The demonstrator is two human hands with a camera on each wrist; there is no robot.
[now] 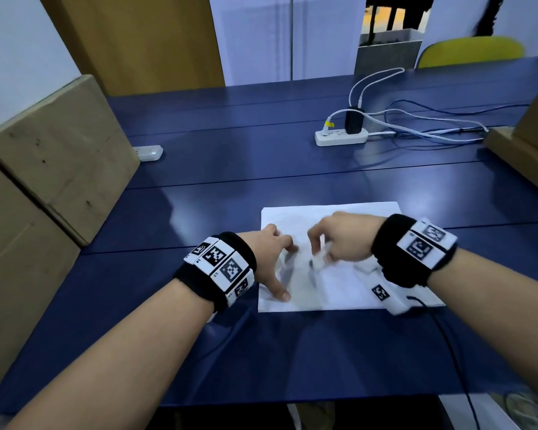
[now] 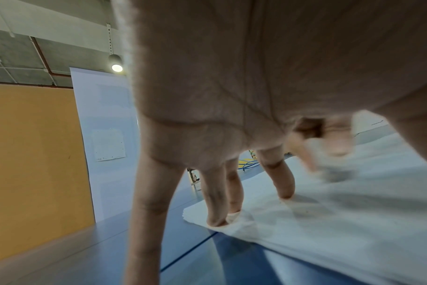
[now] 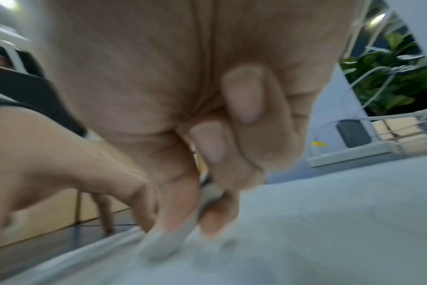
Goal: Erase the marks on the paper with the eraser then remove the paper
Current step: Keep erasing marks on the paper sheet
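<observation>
the right hand (image 1: 343, 235) is pinching one pale eraser (image 3: 163, 244) in its grip, pressing it onto one sheet of paper (image 1: 354, 287) lying on the blue counter (image 1: 230, 169). the left hand (image 1: 269, 259), grip released, is pressing spread fingers (image 2: 215, 194) on the paper's left edge. two power strips (image 1: 340, 138) are lying farther back.

The table (image 1: 230, 169) is dark blue, made of long boards w/ thin seams between them. A white paper (image 1: 354, 280) lies flat on it, near the front edge. Further back, to the right, a white power strip (image 1: 340, 137) lies on the top w/ a black adapter (image 1: 353, 121) plugged in, and white and blue cables (image 1: 423, 125) run from it to the right. At the left, a small white device (image 1: 148, 152) lies just beside a cardboard box (image 1: 59, 150).
</observation>
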